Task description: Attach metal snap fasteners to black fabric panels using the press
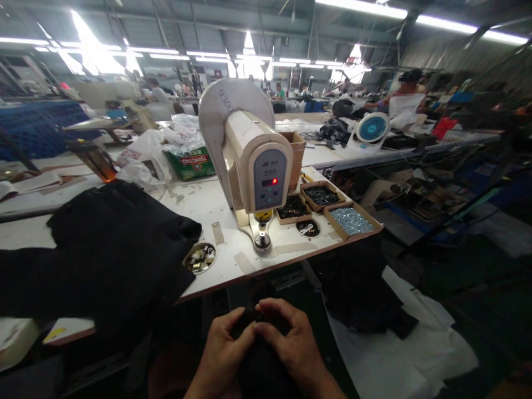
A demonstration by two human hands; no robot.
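Head view: left hand (226, 338) and right hand (293, 332) are curling in, nearly touching, thumbs and fingertips pinching a dark cloth (262, 368). It's hanging in front of the worktop (174, 202), below the machine (260, 138). Detail between fingertips: can't tell. My take: both pinches should be staying close together, holding the cloth taut, not twisting. Writing: machine's round cover (211, 108) is showing "9300"; green package (191, 164), apparently "TSINGTAO"; panel (269, 172) lettering is blurring out.
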